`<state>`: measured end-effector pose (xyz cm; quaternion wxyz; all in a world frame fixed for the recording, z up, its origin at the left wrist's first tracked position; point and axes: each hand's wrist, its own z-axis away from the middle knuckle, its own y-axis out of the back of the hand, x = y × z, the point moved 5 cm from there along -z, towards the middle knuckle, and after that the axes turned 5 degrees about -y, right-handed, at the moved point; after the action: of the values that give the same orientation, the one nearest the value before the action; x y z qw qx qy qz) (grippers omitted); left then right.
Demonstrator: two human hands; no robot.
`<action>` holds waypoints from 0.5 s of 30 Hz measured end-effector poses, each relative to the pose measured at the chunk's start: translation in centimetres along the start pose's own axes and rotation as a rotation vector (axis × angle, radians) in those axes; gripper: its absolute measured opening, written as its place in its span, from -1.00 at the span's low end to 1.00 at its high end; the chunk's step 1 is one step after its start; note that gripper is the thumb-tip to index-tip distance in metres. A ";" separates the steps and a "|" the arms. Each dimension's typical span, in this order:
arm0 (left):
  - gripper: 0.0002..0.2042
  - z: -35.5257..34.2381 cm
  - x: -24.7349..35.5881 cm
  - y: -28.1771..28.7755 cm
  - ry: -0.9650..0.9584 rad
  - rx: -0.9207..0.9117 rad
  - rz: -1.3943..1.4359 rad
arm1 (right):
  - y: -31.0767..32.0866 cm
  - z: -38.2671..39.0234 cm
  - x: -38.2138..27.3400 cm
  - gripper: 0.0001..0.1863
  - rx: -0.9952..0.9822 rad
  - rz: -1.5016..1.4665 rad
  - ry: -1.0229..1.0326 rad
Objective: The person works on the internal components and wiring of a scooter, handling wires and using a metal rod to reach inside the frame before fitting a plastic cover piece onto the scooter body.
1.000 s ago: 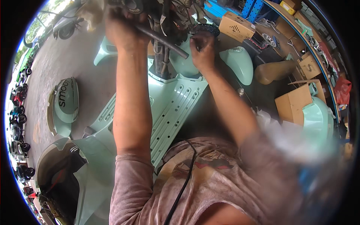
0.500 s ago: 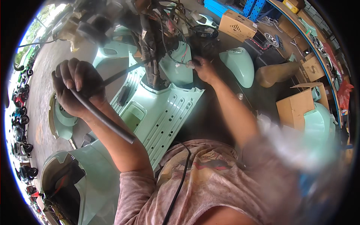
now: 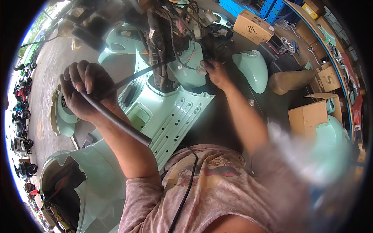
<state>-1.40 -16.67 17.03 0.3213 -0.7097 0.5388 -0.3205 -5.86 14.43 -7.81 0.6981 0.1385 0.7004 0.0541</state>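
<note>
Dark rod (image 3: 116, 122) — left hand (image 3: 87, 93) fingers wrapped tight around it — right hand (image 3: 215, 73) fingers pinching a white connector (image 3: 201, 71)

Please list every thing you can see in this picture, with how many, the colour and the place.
Scooter floorboard panel: one, mint green, centre.
Wiring bundle: one, black and red, top centre.
Long hose: one, dark grey, in the left hand.
Side cover: one, mint green, on the floor at right.
Seat: one, tan, right.
Cardboard boxes: several, brown, top and right.
Rear body shell: one, mint green, lower left.
Parked scooters: several, mixed colours, far left.
Left hand: closed around the hose.
Right hand: at a white connector; grip unclear.
</note>
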 end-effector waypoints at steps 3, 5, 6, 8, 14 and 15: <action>-0.66 0.2 -0.4 0.4 0.012 -0.015 0.001 | 0.5 1.3 -1.5 -0.61 0.413 0.161 0.099; -0.65 0.3 -0.3 0.9 -0.015 -0.022 -0.006 | 0.1 2.9 -3.8 -0.61 0.416 0.101 0.190; -0.65 0.3 -0.2 1.2 -0.044 -0.015 -0.011 | 0.0 3.5 -5.8 -0.60 0.414 0.072 0.230; -0.65 0.4 -0.7 2.6 -0.098 0.041 -0.009 | -1.9 4.1 -10.4 -0.59 0.202 0.179 0.486; -0.70 -0.4 -4.1 4.3 -0.340 0.430 -0.031 | -2.2 1.4 -15.7 -0.56 -0.262 0.053 0.563; -0.77 -0.9 -3.7 3.8 -0.309 0.274 0.038 | -3.0 1.3 -15.9 -0.58 -0.305 0.003 0.458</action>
<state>-5.04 -14.01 14.08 0.4998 -0.6897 0.4477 -0.2722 -5.13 7.10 6.68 0.5340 0.0171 0.8237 0.1898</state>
